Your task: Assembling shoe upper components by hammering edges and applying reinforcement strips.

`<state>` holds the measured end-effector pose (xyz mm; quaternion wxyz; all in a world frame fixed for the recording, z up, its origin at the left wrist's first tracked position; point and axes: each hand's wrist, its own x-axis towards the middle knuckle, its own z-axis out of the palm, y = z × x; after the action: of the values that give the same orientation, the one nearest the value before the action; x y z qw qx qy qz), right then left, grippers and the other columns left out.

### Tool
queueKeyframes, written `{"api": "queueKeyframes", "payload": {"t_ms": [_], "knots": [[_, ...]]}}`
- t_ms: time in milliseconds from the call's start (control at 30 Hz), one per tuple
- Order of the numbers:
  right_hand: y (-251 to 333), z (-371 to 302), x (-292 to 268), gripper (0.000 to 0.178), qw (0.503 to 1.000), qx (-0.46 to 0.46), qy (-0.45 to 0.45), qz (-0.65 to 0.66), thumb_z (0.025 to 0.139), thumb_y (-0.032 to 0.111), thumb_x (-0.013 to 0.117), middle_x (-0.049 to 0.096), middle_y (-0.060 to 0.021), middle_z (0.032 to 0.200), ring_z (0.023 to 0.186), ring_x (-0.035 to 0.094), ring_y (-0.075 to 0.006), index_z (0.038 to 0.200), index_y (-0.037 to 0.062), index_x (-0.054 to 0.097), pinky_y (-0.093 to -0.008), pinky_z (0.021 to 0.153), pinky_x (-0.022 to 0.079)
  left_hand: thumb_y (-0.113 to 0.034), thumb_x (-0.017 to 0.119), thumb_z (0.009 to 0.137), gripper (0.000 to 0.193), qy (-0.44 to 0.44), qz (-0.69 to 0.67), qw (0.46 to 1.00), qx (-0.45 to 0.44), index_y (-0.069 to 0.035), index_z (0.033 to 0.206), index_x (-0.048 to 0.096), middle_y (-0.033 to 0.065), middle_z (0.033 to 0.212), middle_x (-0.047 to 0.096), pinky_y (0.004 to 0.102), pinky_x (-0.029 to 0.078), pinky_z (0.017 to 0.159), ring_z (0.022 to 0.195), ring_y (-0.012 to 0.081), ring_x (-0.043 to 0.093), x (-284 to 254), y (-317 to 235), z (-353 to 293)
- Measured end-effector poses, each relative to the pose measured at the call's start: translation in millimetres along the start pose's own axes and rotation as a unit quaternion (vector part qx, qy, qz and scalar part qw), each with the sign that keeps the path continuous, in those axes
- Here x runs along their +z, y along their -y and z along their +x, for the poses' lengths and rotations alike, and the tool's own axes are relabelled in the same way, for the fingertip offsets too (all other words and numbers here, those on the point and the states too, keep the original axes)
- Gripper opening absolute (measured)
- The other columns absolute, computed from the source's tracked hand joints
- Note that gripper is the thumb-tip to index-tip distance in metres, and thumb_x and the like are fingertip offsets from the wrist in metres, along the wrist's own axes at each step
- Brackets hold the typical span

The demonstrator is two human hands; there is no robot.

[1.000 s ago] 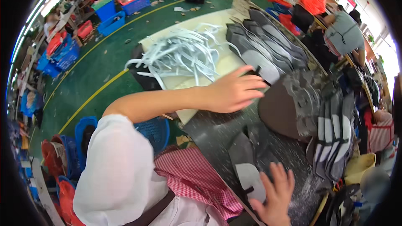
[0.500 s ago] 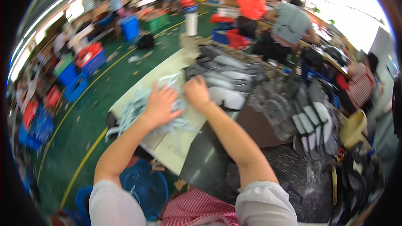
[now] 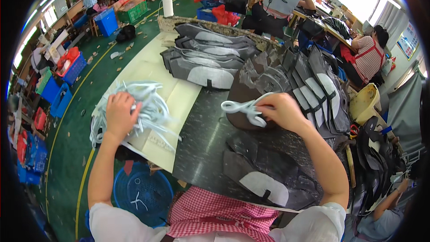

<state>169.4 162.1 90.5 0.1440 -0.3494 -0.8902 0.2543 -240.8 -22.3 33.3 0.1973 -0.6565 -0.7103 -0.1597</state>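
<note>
My right hand [image 3: 283,111] pinches a few looped pale blue strips [image 3: 237,106] above the dark tabletop. My left hand [image 3: 120,116] curls over a tangled bunch of the same kind of strips [image 3: 150,103], on a cream sheet [image 3: 177,94] at the table's left. Beyond the hands lie overlapping dark grey cut pieces with whitish patches [image 3: 210,76]. More such pieces [image 3: 320,94] fan out at the right, beside a stack of brown-grey pieces [image 3: 260,78]. One dark piece with a whitish patch [image 3: 264,186] rests near the table's front edge.
A blue basket [image 3: 143,188] with a few strip scraps stands below the table's left edge. At right are a yellowish bucket [image 3: 365,101], red-handled scissors [image 3: 354,131] and a heap of black pieces [image 3: 374,166]. People sit at benches beyond.
My right hand has moved from beside the left hand out to the right, now with strips in it. My left hand has shifted left and curled over the bunch. The view has shifted too.
</note>
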Motion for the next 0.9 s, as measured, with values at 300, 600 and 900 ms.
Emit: {"api": "queueKeyframes", "payload": {"t_ms": [300,600,900], "knots": [[-18,-73,-21,0.018,0.959,0.077,-0.007,0.273,0.093,0.008,0.063,0.069,-0.0067,0.091,0.079,0.064,-0.0115,0.106,-0.0042,0.066,-0.0253,0.073,0.053,-0.017,0.074,0.078,0.05,-0.191,-0.121,0.963,0.146,-0.006,0.124,0.057,0.0125,0.123,0.057,0.0453,0.036,0.103,0.116,0.0314,0.051,-43,-103,41],[-1,-96,-25,0.019,0.91,0.096,-0.07,0.398,0.1,0.01,0.053,0.07,-0.0107,0.099,0.088,0.067,-0.0144,0.11,-0.0037,0.061,-0.0275,0.081,0.053,-0.018,0.051,0.1,0.032,0.186,-0.69,0.675,0.181,0.001,0.125,0.059,0.0091,0.095,0.07,0.0271,0.052,0.081,0.091,0.0144,0.067,16,-243,83],[-19,-114,2,0.015,0.898,0.151,-0.024,0.411,0.097,0.01,0.056,0.069,-0.009,0.082,0.072,0.065,-0.0136,0.101,-0.003,0.064,-0.026,0.069,0.053,-0.024,0.045,0.104,0.034,0.064,-0.654,0.751,-0.066,0.002,0.123,0.058,0.009,0.087,0.069,0.0312,0.051,0.081,0.08,0.018,0.067,-9,-157,83]]}}
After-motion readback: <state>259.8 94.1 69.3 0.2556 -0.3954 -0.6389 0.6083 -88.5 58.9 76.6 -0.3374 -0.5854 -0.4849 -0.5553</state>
